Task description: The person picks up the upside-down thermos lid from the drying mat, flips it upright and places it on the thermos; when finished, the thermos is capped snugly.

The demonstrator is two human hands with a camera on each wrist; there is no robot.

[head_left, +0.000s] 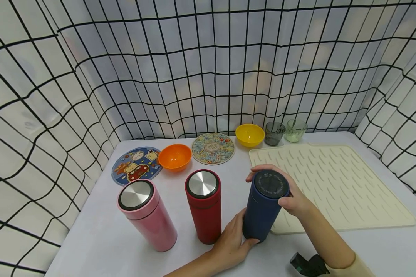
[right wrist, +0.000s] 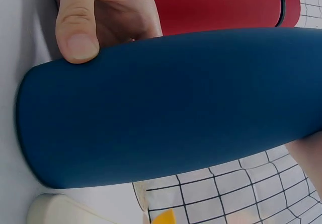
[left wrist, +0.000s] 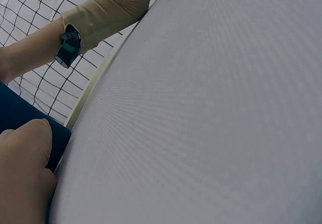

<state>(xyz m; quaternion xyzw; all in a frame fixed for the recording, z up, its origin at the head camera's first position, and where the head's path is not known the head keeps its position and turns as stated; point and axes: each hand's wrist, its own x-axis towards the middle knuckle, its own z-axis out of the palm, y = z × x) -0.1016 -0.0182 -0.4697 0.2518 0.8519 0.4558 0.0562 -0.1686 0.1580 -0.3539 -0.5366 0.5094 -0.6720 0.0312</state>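
A navy blue thermos [head_left: 262,215] stands on the white table, with a dark, faintly printed disc [head_left: 271,184] on top. My right hand [head_left: 295,194] grips it near the top, thumb on the right side and fingers around the far left. Low on its left side, my left hand [head_left: 230,244] holds the base, the thumb across the front; the right wrist view shows that thumb [right wrist: 80,38] on the blue wall. Just left of this hand is a red thermos [head_left: 204,211] with a steel-topped lid. A pink thermos [head_left: 152,219], also steel-topped, stands farther left.
Behind and right of the blue thermos lies a cream ridged mat [head_left: 332,184]. Along the back are an orange bowl [head_left: 175,157], a yellow bowl [head_left: 250,135], two glasses [head_left: 274,134] and two round patterned mats [head_left: 213,149]. Black-gridded white netting [head_left: 208,65] encloses the table.
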